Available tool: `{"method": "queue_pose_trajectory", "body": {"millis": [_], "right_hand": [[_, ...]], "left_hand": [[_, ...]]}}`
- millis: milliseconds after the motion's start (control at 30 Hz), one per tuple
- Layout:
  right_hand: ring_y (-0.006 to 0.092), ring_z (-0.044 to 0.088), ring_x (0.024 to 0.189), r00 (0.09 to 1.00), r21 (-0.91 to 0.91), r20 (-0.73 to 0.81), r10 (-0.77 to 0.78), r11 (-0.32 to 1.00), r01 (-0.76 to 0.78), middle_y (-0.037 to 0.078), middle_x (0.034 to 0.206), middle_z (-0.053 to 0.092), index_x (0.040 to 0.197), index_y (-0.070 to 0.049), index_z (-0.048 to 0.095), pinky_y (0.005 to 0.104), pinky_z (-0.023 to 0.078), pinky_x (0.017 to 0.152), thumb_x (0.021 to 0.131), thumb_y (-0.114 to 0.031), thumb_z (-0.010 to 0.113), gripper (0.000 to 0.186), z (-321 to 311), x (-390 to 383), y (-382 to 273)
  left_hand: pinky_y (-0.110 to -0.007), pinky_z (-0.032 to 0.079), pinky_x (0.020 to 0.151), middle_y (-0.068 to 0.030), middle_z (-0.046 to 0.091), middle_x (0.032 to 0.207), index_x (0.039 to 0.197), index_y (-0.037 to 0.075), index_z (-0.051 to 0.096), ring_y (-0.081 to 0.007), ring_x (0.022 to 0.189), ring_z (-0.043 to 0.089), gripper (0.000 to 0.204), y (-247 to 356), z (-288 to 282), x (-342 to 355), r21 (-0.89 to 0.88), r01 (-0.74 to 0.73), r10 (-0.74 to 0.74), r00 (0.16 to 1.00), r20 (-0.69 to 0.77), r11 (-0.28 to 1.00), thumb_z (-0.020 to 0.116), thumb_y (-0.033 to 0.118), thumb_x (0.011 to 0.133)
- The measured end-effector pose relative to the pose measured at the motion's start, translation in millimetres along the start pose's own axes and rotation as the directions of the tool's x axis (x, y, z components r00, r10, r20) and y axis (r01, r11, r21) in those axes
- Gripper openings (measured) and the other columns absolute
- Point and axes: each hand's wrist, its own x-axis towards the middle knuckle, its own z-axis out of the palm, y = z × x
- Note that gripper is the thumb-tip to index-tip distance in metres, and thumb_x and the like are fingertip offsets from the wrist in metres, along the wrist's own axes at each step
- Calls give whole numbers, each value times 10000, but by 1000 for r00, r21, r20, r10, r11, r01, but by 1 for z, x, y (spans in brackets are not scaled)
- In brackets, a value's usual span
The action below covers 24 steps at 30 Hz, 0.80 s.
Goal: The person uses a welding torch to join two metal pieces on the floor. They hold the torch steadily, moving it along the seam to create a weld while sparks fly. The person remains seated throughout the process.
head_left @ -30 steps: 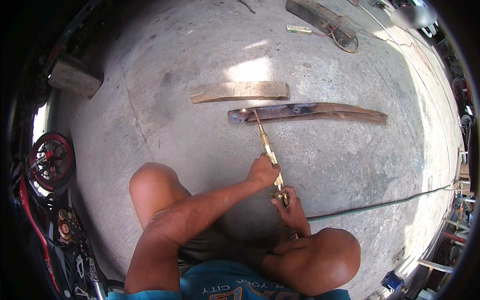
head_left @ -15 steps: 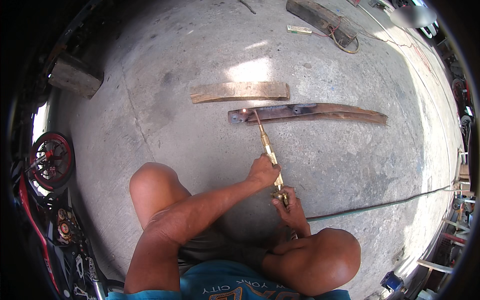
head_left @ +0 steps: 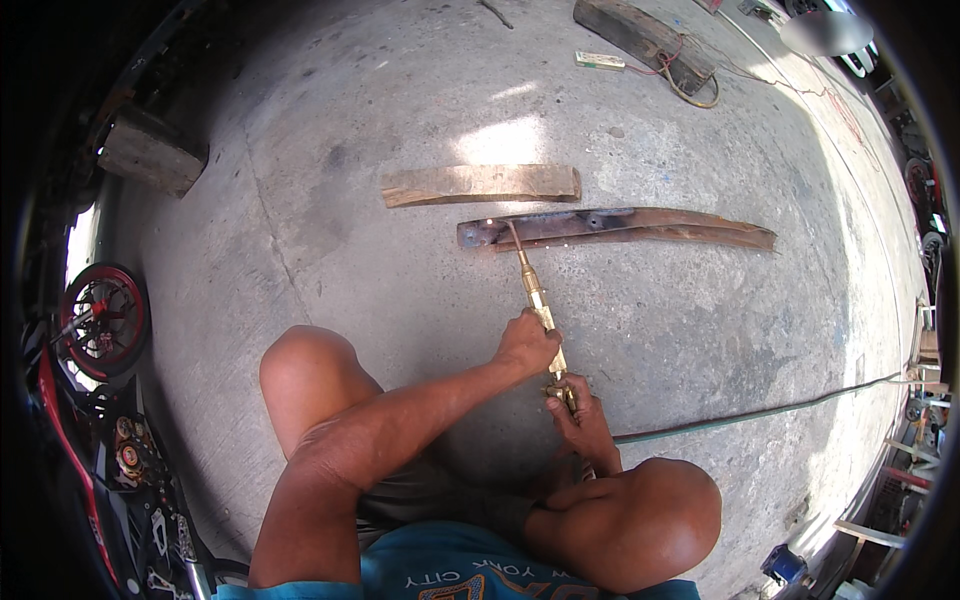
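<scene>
Brass torch (head_left: 533, 285) in both hands (head_left: 530, 343), aimed at metal strip (head_left: 650, 222)

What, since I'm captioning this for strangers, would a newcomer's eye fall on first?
A brass torch near the middle, the left hand around it and the right hand at its rear, leads to a bright spot near the left end of a long metal piece. At the left edge, a red motorcycle wheel stands out.
</scene>
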Motion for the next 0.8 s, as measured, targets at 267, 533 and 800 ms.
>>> {"method": "queue_pose_trajectory", "body": {"millis": [267, 533, 800], "right_hand": [[85, 507, 585, 1000, 10, -9, 7, 1000, -7, 9, 695, 562, 1270, -102, 482, 276, 425, 534, 1022, -265, 675, 353, 0, 0, 1], [91, 511, 585, 1000, -6, -3, 6, 1000, -6, 16, 696, 569, 1269, -102, 485, 281, 427, 531, 1017, -262, 681, 356, 0, 0, -1], [95, 514, 591, 1000, -5, 1, 2, 1000, -2, 23, 705, 579, 1262, -102, 483, 287, 432, 534, 1009, -244, 690, 356, 0, 2, -1]], "left_hand": [[-466, 564, 814, -307, 709, 928, 1127, -142, 583, -410, 907, 736, 451, 1, 0, -1, 3, 3, -3, 1000, -6, 1000, 693, 243, 920], [-474, 563, 812, -316, 706, 919, 1120, -154, 585, -426, 905, 733, 475, -2, 1, 0, 25, -21, 22, 999, -29, 999, 703, 256, 908], [-474, 566, 812, -321, 707, 920, 1119, -161, 586, -421, 919, 736, 483, -4, 1, 1, 23, -11, 12, 999, -38, 1000, 704, 255, 903]]}}
